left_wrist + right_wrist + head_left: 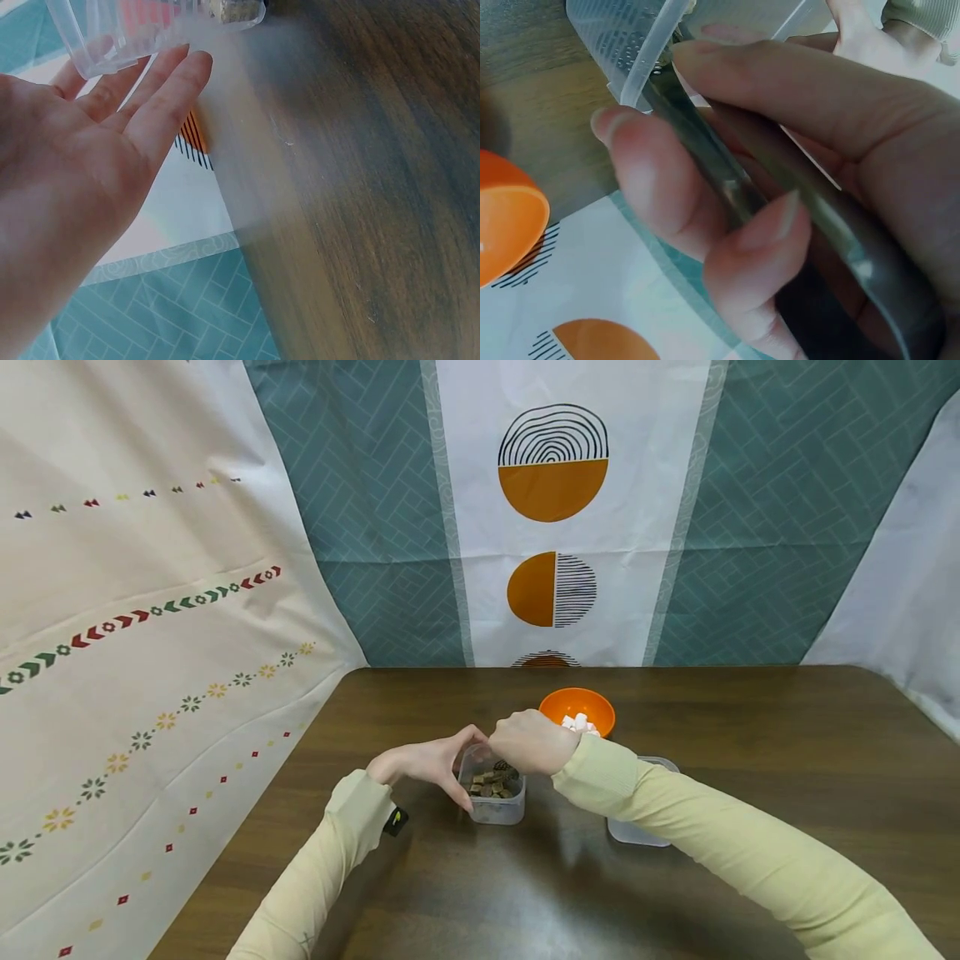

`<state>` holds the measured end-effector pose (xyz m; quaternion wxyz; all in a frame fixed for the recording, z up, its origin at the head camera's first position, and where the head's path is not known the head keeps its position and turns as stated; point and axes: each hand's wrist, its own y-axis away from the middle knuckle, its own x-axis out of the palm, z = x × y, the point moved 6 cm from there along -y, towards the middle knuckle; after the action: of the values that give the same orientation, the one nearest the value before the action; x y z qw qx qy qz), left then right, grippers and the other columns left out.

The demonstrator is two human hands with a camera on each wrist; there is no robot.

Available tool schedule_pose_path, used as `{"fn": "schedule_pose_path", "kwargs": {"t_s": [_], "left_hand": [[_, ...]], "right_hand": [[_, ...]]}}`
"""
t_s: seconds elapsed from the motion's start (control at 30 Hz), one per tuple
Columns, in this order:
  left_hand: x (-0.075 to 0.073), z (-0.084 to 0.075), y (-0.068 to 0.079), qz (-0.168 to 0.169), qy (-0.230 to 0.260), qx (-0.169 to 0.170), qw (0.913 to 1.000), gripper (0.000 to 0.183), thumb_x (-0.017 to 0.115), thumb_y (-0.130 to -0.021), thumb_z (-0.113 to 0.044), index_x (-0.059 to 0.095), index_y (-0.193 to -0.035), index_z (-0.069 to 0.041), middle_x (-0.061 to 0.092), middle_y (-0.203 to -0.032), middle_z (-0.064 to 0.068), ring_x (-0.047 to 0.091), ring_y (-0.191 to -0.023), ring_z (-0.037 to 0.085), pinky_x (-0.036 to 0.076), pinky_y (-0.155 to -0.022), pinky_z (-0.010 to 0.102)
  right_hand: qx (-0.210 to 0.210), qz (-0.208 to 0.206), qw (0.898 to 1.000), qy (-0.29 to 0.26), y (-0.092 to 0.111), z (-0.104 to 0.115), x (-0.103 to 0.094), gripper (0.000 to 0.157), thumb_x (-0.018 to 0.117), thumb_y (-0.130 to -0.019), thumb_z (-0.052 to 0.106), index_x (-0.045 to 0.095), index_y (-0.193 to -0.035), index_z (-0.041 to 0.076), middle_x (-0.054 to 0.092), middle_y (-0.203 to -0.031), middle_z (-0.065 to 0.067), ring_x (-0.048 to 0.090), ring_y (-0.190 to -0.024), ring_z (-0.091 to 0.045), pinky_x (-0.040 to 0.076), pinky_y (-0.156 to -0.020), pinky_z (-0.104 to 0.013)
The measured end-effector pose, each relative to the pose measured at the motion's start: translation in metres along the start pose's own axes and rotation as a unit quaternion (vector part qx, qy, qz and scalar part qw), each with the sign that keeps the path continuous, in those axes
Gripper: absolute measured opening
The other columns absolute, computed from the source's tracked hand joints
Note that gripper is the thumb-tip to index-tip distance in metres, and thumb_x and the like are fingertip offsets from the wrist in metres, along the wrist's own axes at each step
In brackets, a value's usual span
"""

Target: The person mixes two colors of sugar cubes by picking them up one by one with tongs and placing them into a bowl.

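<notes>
Head view. On the table (750,718), a clear box (497,812) of brown cubes (487,789) sits between the two hands. The left hand (427,764) holds it from the left side, thumb at the near side, fingers at the far. The right hand (534,742) hangs above the box's far right part, so the cubes lie below it and toward its left. To the right and farther back is an orange bowl (558,700) with white pieces (577,723); under the right forearm, partly hidden, lies a clear tub or lid (636,835).

Left wrist view. The palm faces the lens; the fingers reach to the box wall at the top edge, only gently bent.

Right wrist view. The right hand grips metal tongs (712,161), whose long axis runs from the fist toward the box and whose far ends pass inside its rim. The tongs' arms stand apart at mid-length; whether their tips hold a cube, one cannot tell. The bowl shows off to one side, well apart from the tongs.
</notes>
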<state>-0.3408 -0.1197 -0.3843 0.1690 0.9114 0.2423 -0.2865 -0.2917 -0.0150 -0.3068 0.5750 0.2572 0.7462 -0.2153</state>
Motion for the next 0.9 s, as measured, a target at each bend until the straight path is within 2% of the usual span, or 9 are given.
{"fn": "schedule_pose_path", "kwargs": {"t_s": [0.37, 0.53, 0.63, 0.77, 0.9], "left_hand": [[0.000, 0.001, 0.001, -0.004, 0.001, 0.005, 1.0000, 0.077, 0.082, -0.067, -0.017, 0.030, -0.124, -0.009, 0.036, -0.125, 0.005, 0.036, -0.117, 0.014, 0.035, -0.089, 0.038], [0.001, 0.004, 0.001, -0.009, 0.014, 0.023, 0.9996, 0.077, 0.081, -0.067, -0.014, 0.030, -0.125, -0.008, 0.036, -0.125, 0.007, 0.035, -0.117, 0.015, 0.033, -0.092, 0.042], [0.001, 0.006, 0.001, -0.017, 0.014, 0.034, 0.9992, 0.078, 0.081, -0.067, -0.010, 0.030, -0.125, -0.006, 0.036, -0.125, 0.009, 0.036, -0.117, 0.018, 0.033, -0.092, 0.044], [0.001, 0.006, 0.001, -0.024, 0.025, 0.049, 0.9982, 0.079, 0.081, -0.066, -0.005, 0.030, -0.126, -0.001, 0.038, -0.124, 0.015, 0.037, -0.116, 0.026, 0.032, -0.092, 0.048], [0.002, 0.006, 0.001, -0.032, 0.033, 0.056, 0.9974, 0.078, 0.082, -0.065, -0.006, 0.032, -0.125, -0.003, 0.042, -0.122, 0.012, 0.040, -0.115, 0.021, 0.034, -0.092, 0.041]], "right_hand": [[0.001, 0.053, 0.997, -0.059, 0.004, -0.010, 0.003, 0.006, 0.068, -0.078, 0.004, 0.069, -0.080, 0.009, 0.054, -0.060, 0.003, 0.049, -0.051, -0.014, 0.046, -0.052, -0.027], [-0.009, 0.059, 0.995, -0.079, 0.010, -0.017, 0.003, 0.012, 0.067, -0.077, 0.003, 0.063, -0.069, 0.010, 0.051, -0.058, 0.002, 0.049, -0.051, -0.015, 0.044, -0.051, -0.027], [-0.010, 0.066, 0.993, -0.099, 0.014, -0.021, 0.002, 0.020, 0.067, -0.078, 0.005, 0.058, -0.061, 0.012, 0.049, -0.054, 0.003, 0.049, -0.047, -0.014, 0.043, -0.046, -0.024], [-0.006, 0.075, 0.987, -0.140, 0.018, -0.025, 0.002, 0.025, 0.067, -0.080, 0.009, 0.057, -0.058, 0.013, 0.047, -0.046, 0.005, 0.046, -0.036, -0.010, 0.040, -0.040, -0.022], [-0.003, 0.077, 0.982, -0.171, 0.021, -0.030, 0.004, 0.020, 0.069, -0.079, 0.012, 0.062, -0.061, 0.011, 0.047, -0.047, 0.007, 0.045, -0.031, -0.007, 0.040, -0.039, -0.022]]}}
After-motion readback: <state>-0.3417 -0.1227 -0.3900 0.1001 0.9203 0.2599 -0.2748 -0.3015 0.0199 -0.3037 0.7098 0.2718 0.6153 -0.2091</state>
